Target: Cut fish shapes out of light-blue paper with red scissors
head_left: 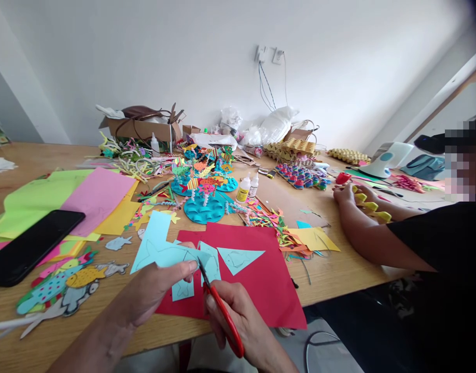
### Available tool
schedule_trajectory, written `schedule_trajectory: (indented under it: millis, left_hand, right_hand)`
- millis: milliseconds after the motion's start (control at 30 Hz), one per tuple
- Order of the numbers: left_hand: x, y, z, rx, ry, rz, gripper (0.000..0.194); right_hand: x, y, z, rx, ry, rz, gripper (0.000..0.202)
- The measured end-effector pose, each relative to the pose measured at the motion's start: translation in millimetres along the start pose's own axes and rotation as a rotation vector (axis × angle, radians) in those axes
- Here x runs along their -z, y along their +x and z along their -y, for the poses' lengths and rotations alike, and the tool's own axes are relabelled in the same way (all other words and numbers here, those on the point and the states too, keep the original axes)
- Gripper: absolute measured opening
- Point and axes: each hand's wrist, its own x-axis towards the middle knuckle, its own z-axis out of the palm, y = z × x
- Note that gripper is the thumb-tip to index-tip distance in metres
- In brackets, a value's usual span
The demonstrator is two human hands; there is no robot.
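My left hand (166,282) pinches a light blue paper sheet (154,243) with pencilled fish outlines, held above red paper (261,290). My right hand (234,311) is closed around the red handles of scissors (227,316), whose blades point up and to the left at the blue paper's right end, close to my left thumb. A blue triangle with a drawn fish (240,259) lies on the red sheet, and other blue pieces are partly under the held sheet. At the left lie cut-out paper fish (84,277).
A black phone (38,246) rests on coloured paper at the left. Blue bases with paper fish (204,207), glue bottles (243,189) and paper scraps (257,212) stand or lie beyond. At the right, a person (428,243) holds a yellow egg-carton strip (372,206).
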Motion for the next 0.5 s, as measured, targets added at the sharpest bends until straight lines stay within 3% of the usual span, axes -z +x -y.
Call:
schedule_trajectory:
  millis: [233,367,500]
  left_hand:
    - [7.7,3.5,0.8,0.078,0.032,-0.001,0.026]
    - [5.2,4.7,3.0,0.002,-0.024,0.034,0.028]
    - [-3.7,3.5,5.5,-0.050,-0.187,-0.033,0.022]
  right_hand:
    - [0.3,-1.4,-1.1,0.003,-0.053,-0.011,0.049]
    - [-2.5,-0.3,-3.4,-0.001,0.031,-0.025,0.049]
    - [-4.5,1.4,-4.7,0.001,0.078,-0.034,0.050]
